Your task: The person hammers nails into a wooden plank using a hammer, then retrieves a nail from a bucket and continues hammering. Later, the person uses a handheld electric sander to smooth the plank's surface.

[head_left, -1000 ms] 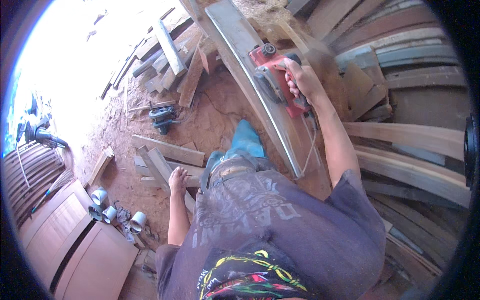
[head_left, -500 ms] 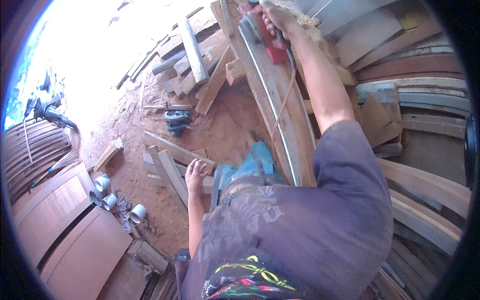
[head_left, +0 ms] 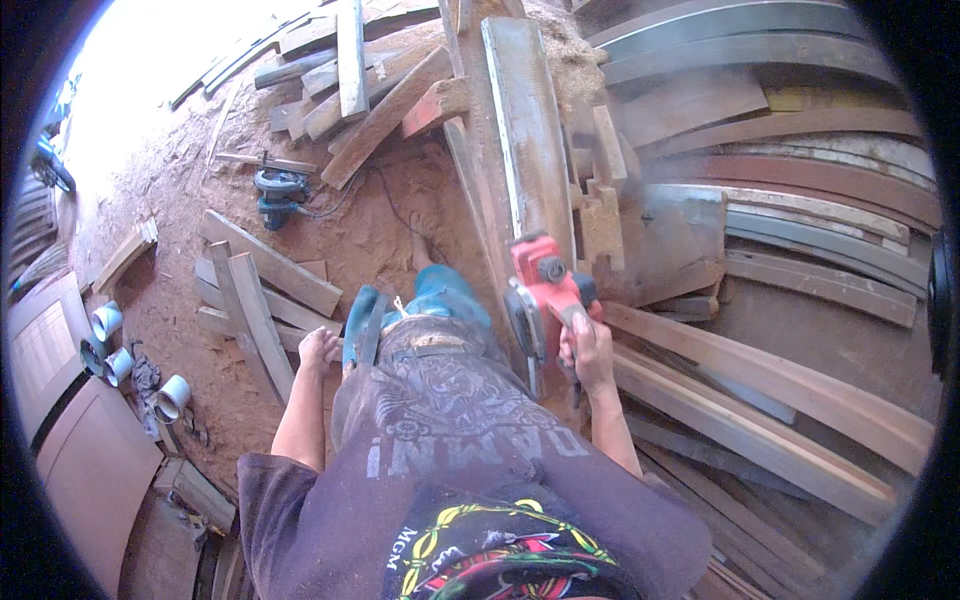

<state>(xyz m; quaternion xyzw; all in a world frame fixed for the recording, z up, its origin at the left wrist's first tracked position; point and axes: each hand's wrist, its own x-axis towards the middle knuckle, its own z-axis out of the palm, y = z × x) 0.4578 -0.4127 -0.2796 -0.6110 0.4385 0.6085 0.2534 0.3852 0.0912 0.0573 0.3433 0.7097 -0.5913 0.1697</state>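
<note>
My right hand [head_left: 588,350] is wrapped round the rear handle of a red electric planer [head_left: 548,272]. The planer is over the near end of a long board [head_left: 528,130] that has a pale edge and runs away from me; whether it touches the wood, I cannot make out. A cord hangs from the handle beside my wrist. My left hand [head_left: 318,347] hangs beside my left thigh with its fingers curled in, and nothing shows in it.
A blue-green circular saw [head_left: 282,192] lies on the sawdust-covered ground at left, near loose wood offcuts [head_left: 262,310]. Stacked planks [head_left: 790,250] fill the right side. White cups [head_left: 173,392] and door-like panels [head_left: 95,480] are at the lower left. A bare foot [head_left: 420,245] shows ahead.
My right hand has drawn the planer back from the board's far part to its near end, close to my body. My left hand's fingers have curled in more. The view has shifted too.
</note>
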